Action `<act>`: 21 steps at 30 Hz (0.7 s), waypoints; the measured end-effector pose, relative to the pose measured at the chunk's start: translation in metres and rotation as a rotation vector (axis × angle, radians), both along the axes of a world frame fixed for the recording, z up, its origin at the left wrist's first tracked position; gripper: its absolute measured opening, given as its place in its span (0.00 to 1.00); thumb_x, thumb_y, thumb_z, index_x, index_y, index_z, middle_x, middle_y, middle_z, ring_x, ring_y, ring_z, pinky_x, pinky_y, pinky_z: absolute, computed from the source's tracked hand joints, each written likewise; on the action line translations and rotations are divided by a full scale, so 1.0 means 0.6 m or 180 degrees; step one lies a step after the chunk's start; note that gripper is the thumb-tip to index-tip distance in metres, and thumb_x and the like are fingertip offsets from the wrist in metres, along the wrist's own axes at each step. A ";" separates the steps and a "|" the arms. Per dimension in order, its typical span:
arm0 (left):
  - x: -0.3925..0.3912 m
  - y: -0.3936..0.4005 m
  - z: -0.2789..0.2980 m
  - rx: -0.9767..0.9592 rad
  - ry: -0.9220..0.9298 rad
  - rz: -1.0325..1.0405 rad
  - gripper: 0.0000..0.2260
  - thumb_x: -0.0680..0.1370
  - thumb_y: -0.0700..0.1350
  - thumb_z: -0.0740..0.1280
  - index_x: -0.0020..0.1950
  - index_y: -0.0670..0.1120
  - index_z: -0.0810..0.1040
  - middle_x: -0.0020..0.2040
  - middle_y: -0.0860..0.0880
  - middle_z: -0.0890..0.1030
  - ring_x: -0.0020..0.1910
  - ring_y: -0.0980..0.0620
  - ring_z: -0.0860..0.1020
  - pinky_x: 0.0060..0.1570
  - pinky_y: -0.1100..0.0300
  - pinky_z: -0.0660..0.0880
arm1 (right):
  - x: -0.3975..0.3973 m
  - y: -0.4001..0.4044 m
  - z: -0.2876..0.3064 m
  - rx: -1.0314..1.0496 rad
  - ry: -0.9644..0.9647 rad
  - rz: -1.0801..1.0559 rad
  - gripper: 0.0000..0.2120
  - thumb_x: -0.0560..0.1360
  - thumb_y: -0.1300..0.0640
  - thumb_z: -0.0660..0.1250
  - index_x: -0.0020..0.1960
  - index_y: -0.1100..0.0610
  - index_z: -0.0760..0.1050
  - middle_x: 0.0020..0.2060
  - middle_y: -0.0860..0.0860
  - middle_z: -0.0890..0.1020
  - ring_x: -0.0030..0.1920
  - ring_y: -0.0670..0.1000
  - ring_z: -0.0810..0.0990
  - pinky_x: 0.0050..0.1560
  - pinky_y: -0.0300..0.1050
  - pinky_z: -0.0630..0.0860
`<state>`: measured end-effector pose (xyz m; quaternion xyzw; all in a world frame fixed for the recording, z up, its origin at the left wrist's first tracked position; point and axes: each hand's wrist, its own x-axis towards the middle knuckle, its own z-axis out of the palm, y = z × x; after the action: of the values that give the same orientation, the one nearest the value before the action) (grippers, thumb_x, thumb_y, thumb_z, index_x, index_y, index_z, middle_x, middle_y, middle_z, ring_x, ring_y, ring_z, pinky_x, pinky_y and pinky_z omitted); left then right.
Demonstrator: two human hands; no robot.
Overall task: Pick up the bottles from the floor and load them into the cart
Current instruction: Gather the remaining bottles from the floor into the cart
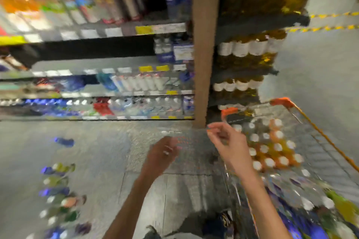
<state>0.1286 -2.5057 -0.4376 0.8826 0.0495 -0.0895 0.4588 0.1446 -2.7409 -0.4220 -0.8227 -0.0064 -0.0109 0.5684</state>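
Head camera footage is heavily smeared by motion, so fine detail is lost. Both bare forearms reach forward over the grey tiled floor (93,151). The left hand (162,154) is held above the floor with its fingers curled loosely inward, and nothing can be made out in its grasp. The right hand (227,142) is raised at the near-left edge of the wire shopping cart with orange corner caps and an orange rim (322,134), its thumb and fingers bent and a little apart; whether it holds anything I cannot tell through the blur. Inside the cart stand many bottles: a block of orange-bodied bottles with white caps (272,151) toward the far end, and clear, blue and green bottles (303,196) nearer the person. On the floor at the lower left lies a loose column of small plastic bottles in green, blue, peach and purple with white caps (58,196), well apart from the cart, and one blue bottle (65,141) lies alone farther up. Behind stand store shelves stocked with drinks (108,87), a brown upright post (206,44), and shelves of amber bottles with white labels (250,46) to its right.
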 end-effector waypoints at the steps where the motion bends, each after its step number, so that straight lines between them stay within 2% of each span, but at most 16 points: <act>1: -0.015 0.043 -0.003 -0.0068 -0.0109 0.0188 0.06 0.73 0.45 0.73 0.49 0.48 0.81 0.42 0.51 0.84 0.37 0.55 0.82 0.36 0.64 0.74 | 0.003 0.045 0.005 -0.0049 -0.0019 0.0162 0.08 0.76 0.61 0.73 0.54 0.52 0.80 0.43 0.43 0.85 0.45 0.41 0.84 0.48 0.30 0.76; 4: -0.070 0.167 0.000 -0.0159 -0.0258 0.0643 0.05 0.74 0.39 0.74 0.48 0.43 0.82 0.37 0.53 0.82 0.33 0.63 0.79 0.36 0.70 0.73 | -0.005 0.192 0.014 -0.0115 -0.0068 0.0565 0.08 0.76 0.63 0.73 0.53 0.55 0.80 0.43 0.45 0.85 0.42 0.42 0.83 0.45 0.28 0.75; 6: -0.112 0.256 0.000 -0.0226 -0.0207 0.0830 0.04 0.76 0.40 0.73 0.49 0.43 0.82 0.37 0.51 0.83 0.32 0.64 0.77 0.36 0.73 0.72 | -0.021 0.299 0.016 -0.0114 -0.0044 0.0791 0.07 0.76 0.62 0.73 0.53 0.54 0.80 0.42 0.43 0.85 0.42 0.42 0.83 0.44 0.28 0.75; 10: -0.208 0.441 -0.023 -0.0183 -0.0173 0.1203 0.03 0.76 0.44 0.73 0.49 0.48 0.82 0.38 0.51 0.83 0.32 0.62 0.78 0.35 0.69 0.74 | -0.063 0.502 0.004 -0.0100 0.0064 0.1255 0.07 0.76 0.57 0.73 0.51 0.46 0.80 0.42 0.39 0.84 0.43 0.41 0.83 0.46 0.33 0.77; 13: -0.281 0.568 -0.033 -0.0141 -0.0098 0.1638 0.03 0.75 0.45 0.73 0.48 0.50 0.81 0.37 0.52 0.83 0.32 0.61 0.78 0.36 0.67 0.75 | -0.099 0.649 0.003 0.0002 0.0171 0.1605 0.08 0.76 0.60 0.73 0.53 0.50 0.81 0.42 0.44 0.85 0.43 0.44 0.84 0.49 0.37 0.79; 16: -0.345 0.660 -0.043 -0.0106 -0.0030 0.2011 0.03 0.76 0.46 0.73 0.48 0.51 0.81 0.36 0.55 0.82 0.32 0.60 0.79 0.36 0.64 0.76 | -0.128 0.770 0.004 -0.0008 0.0342 0.2037 0.07 0.76 0.61 0.73 0.53 0.54 0.81 0.41 0.47 0.85 0.42 0.44 0.84 0.47 0.37 0.79; 19: -0.394 0.732 -0.067 -0.0206 0.0078 0.2468 0.03 0.75 0.45 0.73 0.48 0.51 0.81 0.37 0.52 0.82 0.35 0.56 0.80 0.38 0.59 0.78 | -0.138 0.873 -0.012 -0.0114 0.0461 0.2516 0.09 0.76 0.61 0.73 0.55 0.54 0.79 0.41 0.43 0.85 0.41 0.42 0.83 0.45 0.38 0.77; 21: -0.421 0.772 -0.086 -0.0271 0.0207 0.2737 0.04 0.75 0.48 0.73 0.49 0.52 0.81 0.38 0.53 0.83 0.36 0.56 0.80 0.40 0.58 0.78 | -0.141 0.935 -0.029 -0.0255 0.0540 0.2897 0.10 0.77 0.59 0.73 0.57 0.50 0.78 0.43 0.41 0.85 0.44 0.43 0.83 0.47 0.39 0.78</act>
<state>-0.1237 -2.0423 -0.4894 0.7587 0.4234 0.0800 0.4886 0.0600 -2.1801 -0.4392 -0.7555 -0.3208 0.3072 0.4817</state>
